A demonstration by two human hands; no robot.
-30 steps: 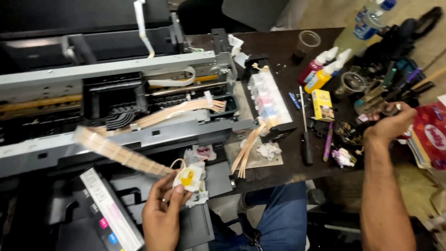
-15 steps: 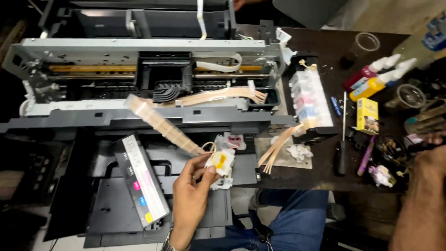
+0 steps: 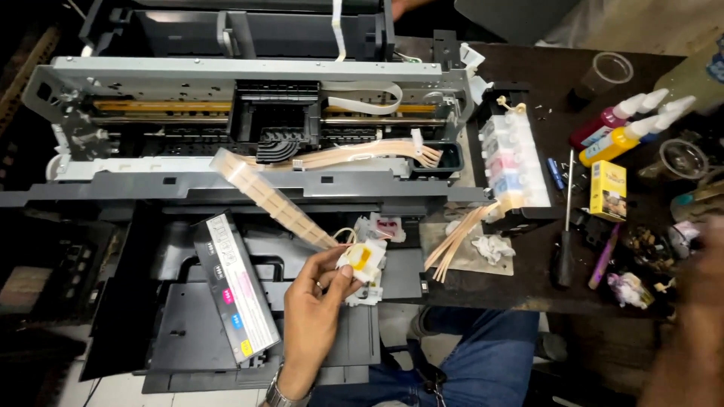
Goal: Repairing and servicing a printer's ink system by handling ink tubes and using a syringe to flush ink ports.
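Below the opened printer (image 3: 249, 128), a yellow-marked ink damper (image 3: 363, 260) is pinched by the left hand (image 3: 317, 313); the right hand (image 3: 697, 316) (blurred) cannot be judged.

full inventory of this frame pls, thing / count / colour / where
printer: 1, grey and black, opened up, top left
ribbon cable: 1, tan, from printer down to the left hand
small part: 1, white with yellow patch, in left hand
printer cover panel: 1, grey with coloured marks, lying on the front tray
ink tank unit: 1, clear and black, right of printer
ink bottles: at least 2, red and yellow, far right
small box: 1, yellow, below bottles
screwdriver: 1, black handle, right of tanks
tissue: 1, white, crumpled
left hand: holding the small part
right hand: blurred, lower right edge
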